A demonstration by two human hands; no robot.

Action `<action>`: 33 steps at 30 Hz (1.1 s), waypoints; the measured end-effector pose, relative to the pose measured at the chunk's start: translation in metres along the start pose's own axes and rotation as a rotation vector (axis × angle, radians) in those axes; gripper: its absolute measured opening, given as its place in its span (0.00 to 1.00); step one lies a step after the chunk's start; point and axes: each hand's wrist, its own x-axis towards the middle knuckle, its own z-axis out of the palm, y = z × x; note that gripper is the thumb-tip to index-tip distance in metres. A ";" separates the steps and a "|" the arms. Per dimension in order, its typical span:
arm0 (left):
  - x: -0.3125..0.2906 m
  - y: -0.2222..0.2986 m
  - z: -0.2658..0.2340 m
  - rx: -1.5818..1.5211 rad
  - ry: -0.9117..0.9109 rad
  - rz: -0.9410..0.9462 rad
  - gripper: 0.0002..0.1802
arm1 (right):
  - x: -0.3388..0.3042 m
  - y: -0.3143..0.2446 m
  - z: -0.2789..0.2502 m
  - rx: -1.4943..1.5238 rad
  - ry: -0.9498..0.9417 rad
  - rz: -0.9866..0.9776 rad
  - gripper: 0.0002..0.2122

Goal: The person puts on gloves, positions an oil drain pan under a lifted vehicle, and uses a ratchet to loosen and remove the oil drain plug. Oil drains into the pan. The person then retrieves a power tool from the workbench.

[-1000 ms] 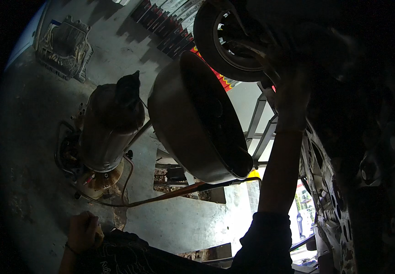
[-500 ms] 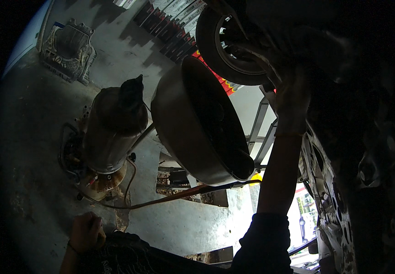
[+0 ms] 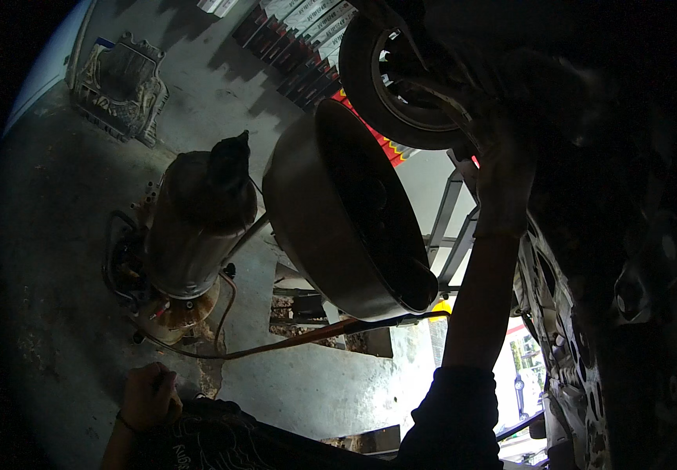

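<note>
While right hand (image 3: 505,176) reaches up to underbody (image 3: 567,352), grip impossible to tell in shadow, left hand (image 3: 149,397) curls fingers together, contents unclear. Basin (image 3: 307,227) stands between drum (image 3: 197,243) and right arm (image 3: 479,305); work looks under way, no finished step visible.

The drain bowl (image 3: 315,223) sits between the tank (image 3: 197,247), left, and the right hand (image 3: 505,176) at the vehicle underside (image 3: 570,102), right. The wheel (image 3: 366,98) lies beyond the bowl, the left hand (image 3: 150,397) before the tank, a cover plate (image 3: 123,88) on the floor (image 3: 48,258) behind it.
</note>
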 end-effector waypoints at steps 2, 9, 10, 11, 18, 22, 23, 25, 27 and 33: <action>0.000 0.000 0.000 -0.001 -0.011 -0.005 0.13 | 0.002 0.006 0.001 -0.262 -0.027 0.032 0.19; 0.002 -0.002 -0.001 -0.019 -0.002 0.021 0.14 | -0.001 -0.003 -0.003 -0.125 -0.004 0.143 0.23; 0.002 -0.003 -0.001 -0.025 0.004 0.042 0.14 | -0.005 -0.008 -0.006 -0.149 0.007 0.098 0.24; 0.003 -0.004 0.000 -0.032 0.008 0.062 0.14 | -0.004 -0.012 -0.006 -0.194 0.034 -0.016 0.24; 0.003 -0.006 -0.002 0.002 0.007 0.070 0.13 | -0.001 0.002 -0.006 -0.272 0.064 -0.223 0.20; 0.003 -0.002 -0.003 -0.007 0.001 0.076 0.13 | 0.003 0.033 -0.002 -0.610 0.156 -0.498 0.18; 0.003 -0.001 -0.003 -0.029 0.007 0.058 0.13 | 0.003 0.039 -0.003 -0.706 0.164 -0.525 0.18; 0.003 -0.002 -0.003 -0.024 0.005 0.059 0.14 | 0.001 0.048 -0.009 -0.824 0.205 -0.596 0.18; 0.002 -0.006 -0.004 -0.018 -0.014 0.050 0.15 | -0.009 0.053 -0.019 -0.831 0.177 -0.635 0.21; -0.004 -0.025 -0.008 -0.005 -0.005 0.041 0.18 | -0.067 0.050 -0.040 -0.036 -0.522 0.064 0.12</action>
